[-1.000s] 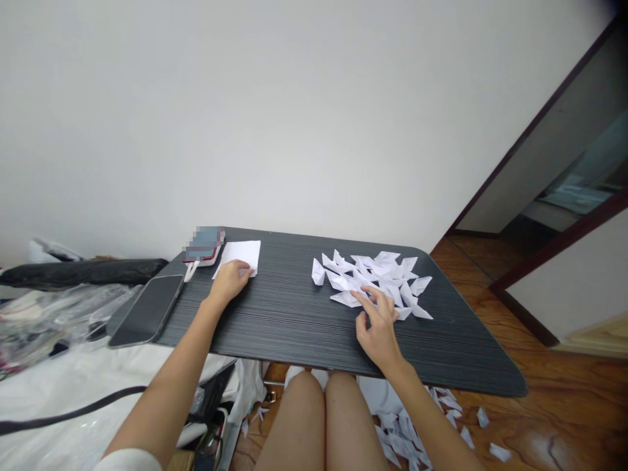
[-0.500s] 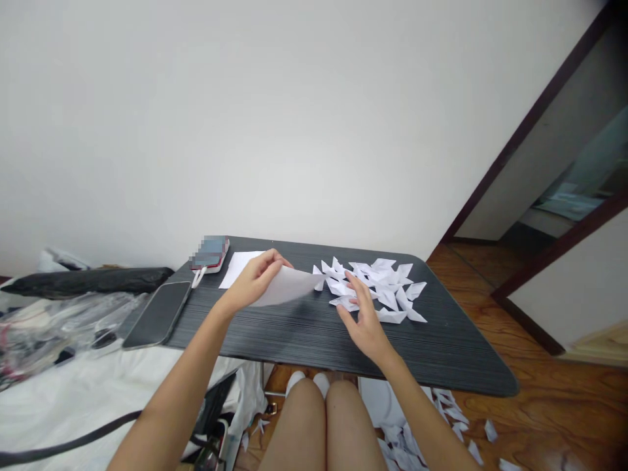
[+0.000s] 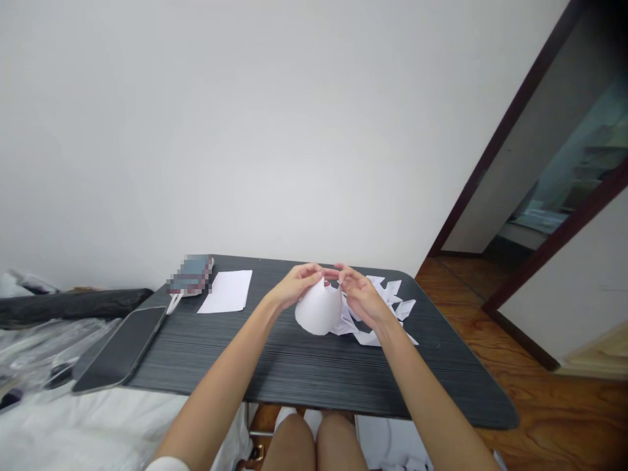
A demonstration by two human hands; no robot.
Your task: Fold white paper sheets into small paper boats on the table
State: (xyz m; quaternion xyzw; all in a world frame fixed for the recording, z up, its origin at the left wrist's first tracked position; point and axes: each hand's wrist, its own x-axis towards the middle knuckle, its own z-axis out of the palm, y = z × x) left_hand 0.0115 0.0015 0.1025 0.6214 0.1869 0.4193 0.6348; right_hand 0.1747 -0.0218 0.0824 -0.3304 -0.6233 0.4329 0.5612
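Note:
A sheet of white paper (image 3: 318,313) is held up over the middle of the table, bent into a curve with its lower part hanging down. My left hand (image 3: 300,282) pinches its upper left edge. On the other side, my right hand (image 3: 362,296) grips its upper right edge, fingers closed. The fingertips of both hands come close together behind the paper. Folded white paper pieces (image 3: 392,291) lie in a pile beyond and beneath my right hand, which partly hides them. Left of my hands, a stack of flat white paper (image 3: 226,292) rests on the table.
The dark table (image 3: 294,379) stands against a white wall. On its left are a smartphone (image 3: 122,347) and a pixelated box-like item (image 3: 191,273) with a white strap. Plastic bags (image 3: 39,353) and a long black roll (image 3: 73,306) lie further left. A doorway frame (image 3: 495,154) rises at right.
My right hand has left the folded pieces and taken hold of the sheet's other edge. My left hand has carried the sheet rightward, and the sheet is now bent. The view has shifted.

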